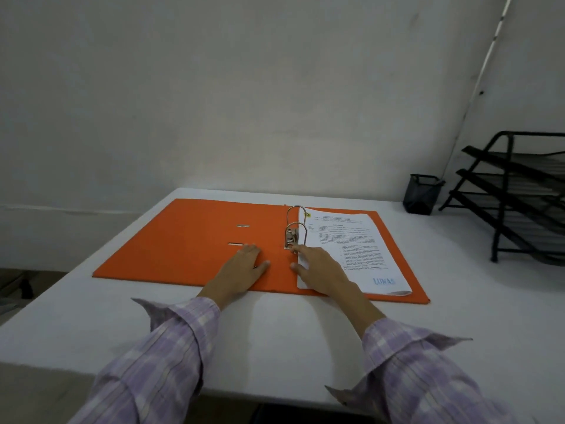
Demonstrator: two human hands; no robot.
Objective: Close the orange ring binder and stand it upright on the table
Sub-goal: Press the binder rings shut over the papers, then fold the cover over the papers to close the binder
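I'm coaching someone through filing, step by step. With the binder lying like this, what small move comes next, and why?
Probably slide the left hand out to the empty cover's far-left edge and grip it. The orange binder lies fully open and flat, rings look closed over the papers, and both hands rest flat, gripping nothing.

Two arms enter from the bottom of the frame, both dressed in the same long-sleeved shirt. The fabric is a pale lilac check, with darker purple lines crossing broader whitish bands to form a loose plaid. The left sleeve [146, 356] rises from the lower left and the right sleeve [422, 371] from the lower right. Both cuffs hang unbuttoned and flare open at the wrist, their stiff corners sticking out in sharp points. A small dark button shows on the flap of the right cuff near the bottom edge of the frame. The left hand [241, 267] and right hand [321, 266] are bare, with no rings, watch or gloves.
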